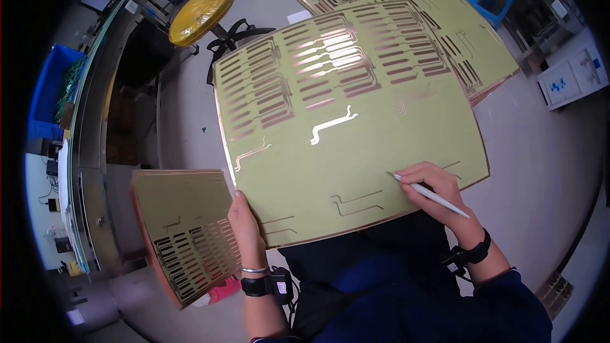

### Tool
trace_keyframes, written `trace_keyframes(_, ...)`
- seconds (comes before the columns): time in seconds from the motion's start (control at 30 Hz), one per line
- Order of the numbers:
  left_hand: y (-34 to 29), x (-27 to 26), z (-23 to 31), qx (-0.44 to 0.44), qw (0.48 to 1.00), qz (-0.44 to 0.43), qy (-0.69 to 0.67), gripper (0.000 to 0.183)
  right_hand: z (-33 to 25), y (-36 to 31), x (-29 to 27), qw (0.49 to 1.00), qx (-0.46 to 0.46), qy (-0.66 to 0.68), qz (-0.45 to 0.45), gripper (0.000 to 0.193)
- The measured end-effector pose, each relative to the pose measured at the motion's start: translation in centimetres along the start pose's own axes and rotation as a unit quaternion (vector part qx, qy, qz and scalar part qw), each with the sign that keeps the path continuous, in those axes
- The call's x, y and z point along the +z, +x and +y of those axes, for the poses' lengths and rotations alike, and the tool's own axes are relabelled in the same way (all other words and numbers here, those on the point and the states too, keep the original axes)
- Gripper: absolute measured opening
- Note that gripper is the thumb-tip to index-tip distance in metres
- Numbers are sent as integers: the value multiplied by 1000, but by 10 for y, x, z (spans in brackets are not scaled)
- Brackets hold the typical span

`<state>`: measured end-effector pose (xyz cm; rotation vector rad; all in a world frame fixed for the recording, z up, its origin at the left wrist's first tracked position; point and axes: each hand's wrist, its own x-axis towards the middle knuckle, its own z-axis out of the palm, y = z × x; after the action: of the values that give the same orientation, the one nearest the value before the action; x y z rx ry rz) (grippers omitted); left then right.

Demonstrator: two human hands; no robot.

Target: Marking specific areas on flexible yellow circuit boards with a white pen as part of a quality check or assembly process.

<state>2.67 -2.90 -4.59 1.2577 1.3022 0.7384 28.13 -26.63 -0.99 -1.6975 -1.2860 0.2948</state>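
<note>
Right hand (438, 184) grips a slim, seemingly plastic pen-like tool (440, 199), left hand (245, 221) a flat copper-patterned panel (356, 162).

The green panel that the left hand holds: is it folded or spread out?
Spread out. The green panel shows one broad face without a crease, from its edge at the left hand past the right hand.

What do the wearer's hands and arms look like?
The left hand and right hand are ungloved. Each wrist wears a black strap and a small black box with a pale label. A dark cable hangs by the left box. A silver bangle circles the left wrist. The navy right sleeve stops short of the wrist.
</note>
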Motion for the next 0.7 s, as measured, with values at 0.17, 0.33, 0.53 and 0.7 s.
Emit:
trace_keyframes(0.17,-8,-11,4,-10,1000,-2,18,38,-29,42,2,999,-1,28,-19,15)
trace_keyframes(0.33,-4,-18,9,85,987,53,129,31,-48,85,38,986,-141,-16,-87,27)
trace_keyframes(0.53,-40,1,63,142,929,-324,-107,39,-100,129,90,956,-255,0,-146,39)
trace_keyframes(0.7,-50,-30,87,48,908,-299,-290,34,-152,145,131,933,-308,86,-165,33)
